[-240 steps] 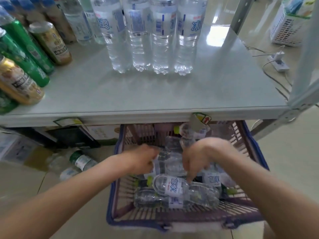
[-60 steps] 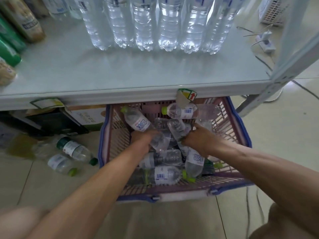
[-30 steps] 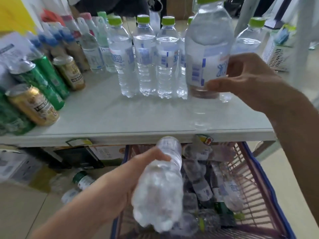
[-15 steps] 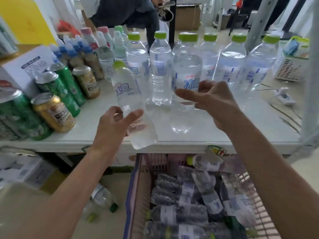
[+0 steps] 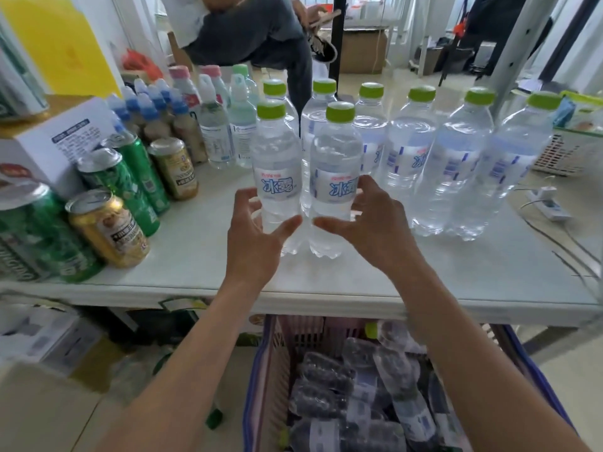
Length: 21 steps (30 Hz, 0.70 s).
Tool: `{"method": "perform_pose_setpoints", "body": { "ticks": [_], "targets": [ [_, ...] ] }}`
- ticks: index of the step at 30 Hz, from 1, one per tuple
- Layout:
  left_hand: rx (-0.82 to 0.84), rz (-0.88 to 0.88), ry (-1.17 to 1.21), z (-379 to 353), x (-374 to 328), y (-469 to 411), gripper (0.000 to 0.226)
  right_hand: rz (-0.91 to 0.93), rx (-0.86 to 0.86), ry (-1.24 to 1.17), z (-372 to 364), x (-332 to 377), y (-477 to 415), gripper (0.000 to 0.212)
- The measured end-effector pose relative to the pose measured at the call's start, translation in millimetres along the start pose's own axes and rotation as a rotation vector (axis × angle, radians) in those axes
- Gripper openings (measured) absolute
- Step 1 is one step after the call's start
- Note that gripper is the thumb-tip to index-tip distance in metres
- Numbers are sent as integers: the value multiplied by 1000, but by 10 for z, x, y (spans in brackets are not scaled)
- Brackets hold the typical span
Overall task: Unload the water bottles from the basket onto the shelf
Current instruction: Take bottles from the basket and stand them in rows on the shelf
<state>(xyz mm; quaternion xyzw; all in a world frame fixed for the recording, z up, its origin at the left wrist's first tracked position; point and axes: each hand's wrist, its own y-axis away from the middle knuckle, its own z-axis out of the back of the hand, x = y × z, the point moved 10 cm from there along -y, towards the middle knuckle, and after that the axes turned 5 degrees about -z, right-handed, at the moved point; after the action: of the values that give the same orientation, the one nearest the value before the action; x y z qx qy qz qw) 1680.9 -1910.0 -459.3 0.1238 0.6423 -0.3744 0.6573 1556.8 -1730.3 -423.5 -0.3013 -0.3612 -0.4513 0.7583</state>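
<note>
Two clear water bottles with green caps stand upright side by side on the grey shelf point(image 5: 359, 275), in front of a row of the same bottles point(image 5: 456, 164). My left hand point(image 5: 254, 243) wraps the lower part of the left bottle point(image 5: 277, 164), thumb across its front. My right hand point(image 5: 372, 230) wraps the right bottle point(image 5: 337, 164) the same way. Below the shelf edge sits the purple-and-blue basket point(image 5: 261, 370), with several water bottles point(image 5: 359, 396) lying in it.
Green and gold cans point(image 5: 111, 230) and a white box point(image 5: 55, 138) crowd the shelf's left side, with small bottles point(image 5: 215, 132) behind. A white mesh basket point(image 5: 567, 151) and a power strip point(image 5: 548, 203) are at the right. A person point(image 5: 248, 31) sits beyond the shelf.
Both hands lifted a bottle out of the basket and brought it up over the shelf. The two bottles now stand on the shelf surface, side by side in front of the row.
</note>
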Motion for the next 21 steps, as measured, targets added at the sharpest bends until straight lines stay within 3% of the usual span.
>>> {"method": "perform_pose_setpoints", "body": {
  "ticks": [3, 8, 13, 16, 21],
  "targets": [
    [9, 23, -18, 19, 81, -49, 62, -60, 78, 259, 37, -55, -47, 66],
    [52, 51, -76, -1, 167, -79, 65, 19, 58, 113, -127, -15, 1, 49],
    [80, 59, -284, -16, 272, -89, 39, 83, -38, 54, -211, -16, 4, 45],
    [166, 70, -317, -85, 344, -86, 55, 93, -55, 57, -227, -36, 3, 50],
    [180, 83, -308, -94, 314, -108, 60, 23, 32, 113, -288, -94, 32, 59]
  ]
}}
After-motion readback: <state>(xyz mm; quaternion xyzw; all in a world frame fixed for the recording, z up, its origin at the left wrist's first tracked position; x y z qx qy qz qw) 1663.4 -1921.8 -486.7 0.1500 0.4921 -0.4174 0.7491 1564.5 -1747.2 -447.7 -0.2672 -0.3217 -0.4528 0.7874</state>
